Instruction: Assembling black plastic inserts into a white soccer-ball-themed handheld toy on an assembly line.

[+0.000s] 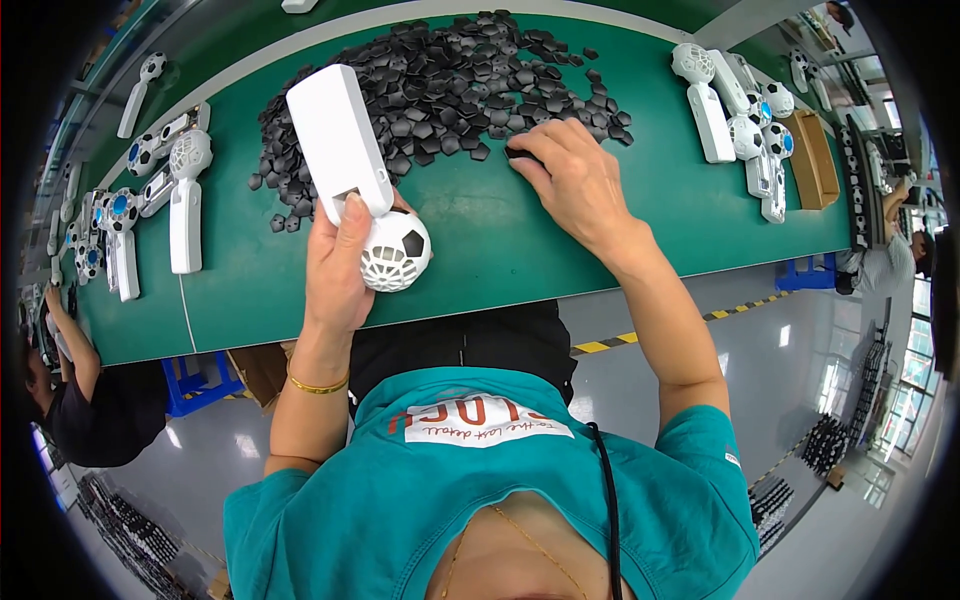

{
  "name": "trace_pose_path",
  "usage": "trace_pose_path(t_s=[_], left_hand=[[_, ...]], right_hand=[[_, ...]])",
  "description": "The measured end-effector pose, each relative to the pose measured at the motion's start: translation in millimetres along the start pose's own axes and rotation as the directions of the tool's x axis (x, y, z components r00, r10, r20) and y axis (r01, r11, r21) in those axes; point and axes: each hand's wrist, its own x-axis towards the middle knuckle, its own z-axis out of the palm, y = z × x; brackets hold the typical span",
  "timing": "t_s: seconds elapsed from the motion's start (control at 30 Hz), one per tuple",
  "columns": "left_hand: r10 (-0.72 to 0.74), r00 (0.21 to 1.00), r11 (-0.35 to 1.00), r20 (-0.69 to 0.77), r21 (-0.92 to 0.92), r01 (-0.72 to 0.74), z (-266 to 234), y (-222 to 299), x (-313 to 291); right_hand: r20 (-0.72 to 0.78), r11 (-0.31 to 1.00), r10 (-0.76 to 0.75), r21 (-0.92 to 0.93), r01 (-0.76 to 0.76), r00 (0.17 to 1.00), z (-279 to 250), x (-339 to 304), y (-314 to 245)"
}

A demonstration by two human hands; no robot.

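Note:
My left hand [338, 265] is wrapped round a white handheld fan [338, 135], its broad handle pointing up and away from me. The fan's round head [396, 255] is patterned like a football, with a slotted grille and black pentagon patches on it. My right hand [585, 190] is closed in a pinch on a small black pentagon piece [520, 154], mostly covered by the fingers. Just beyond both hands spreads a large heap of loose black pentagon pieces [450, 90].
The green table [480, 235] carries several white fans [186, 200] at the left and more fans [710, 115] at the right beside a cardboard tray [812, 160]. People work at both sides, one in a dark top [105, 420]. Blue stools [200, 385] stand below the table edge.

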Motion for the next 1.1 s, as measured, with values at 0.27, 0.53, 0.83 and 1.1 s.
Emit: trace_pose_path(t_s=[0.27, 0.53, 0.83, 1.1], left_hand=[[0.005, 0.998, 1.0, -0.064, -0.022, -0.006, 2.8, 4.8, 0.1], [-0.082, 0.986, 0.97, -0.147, -0.241, 0.045, 17.4, 11.2, 8.7], [-0.123, 0.986, 0.943, -0.113, -0.322, 0.081, 13.9, 4.4, 14.0], [-0.182, 0.969, 0.925, -0.17, -0.363, 0.111, 21.2, 4.4, 10.2]], right_hand=[[0.101, 0.997, -0.061, -0.05, 0.066, 0.993, 1.7, 15.5, 7.4], [0.181, 0.817, 0.189, 0.517, -0.257, 0.965, -22.4, 8.4, -51.3], [0.259, 0.553, 0.148, 0.778, -0.297, 0.954, -19.5, -2.5, -93.5], [0.12, 0.614, 0.203, 0.758, -0.221, 0.972, 0.5, -18.0, -95.0]])
